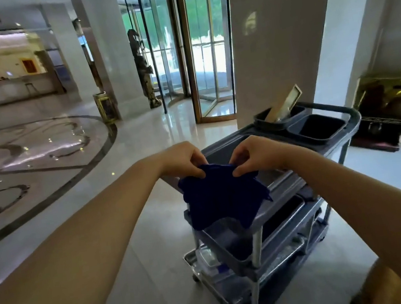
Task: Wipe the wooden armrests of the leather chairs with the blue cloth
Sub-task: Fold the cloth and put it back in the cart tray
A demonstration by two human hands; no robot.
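This is a hotel lobby. A glass revolving door with brass frames opens onto greenery outside, and broad white columns stand on either side of it. The polished marble floor in front of the door carries a large round inlaid pattern. Far to the left of the door runs a long reception counter. A dark statue and a brass bin stand just left of the door. A grey cleaning cart is parked nearer than the door.
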